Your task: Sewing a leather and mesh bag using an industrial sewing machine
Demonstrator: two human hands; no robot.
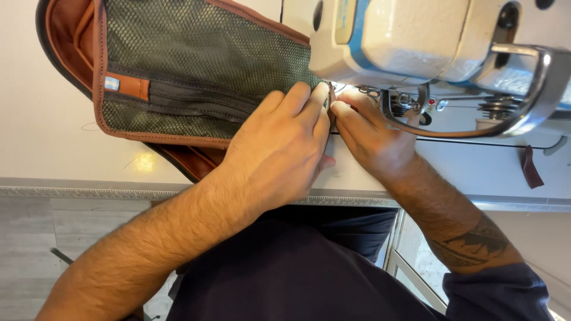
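A bag panel (196, 53) of dark green mesh with brown leather trim and a black zipper lies on the white sewing table (47, 131). My left hand (285, 148) presses flat on its right end, fingers reaching under the head of the white and blue sewing machine (416, 41). My right hand (369, 134) pinches the panel's edge just beside the left fingertips, close to the needle area, which the machine head and my fingers hide.
A metal guard loop (523, 95) curves off the machine at the right. A small dark brown leather scrap (531, 167) lies on the table at the far right. The table's front edge (89, 191) runs across below my hands.
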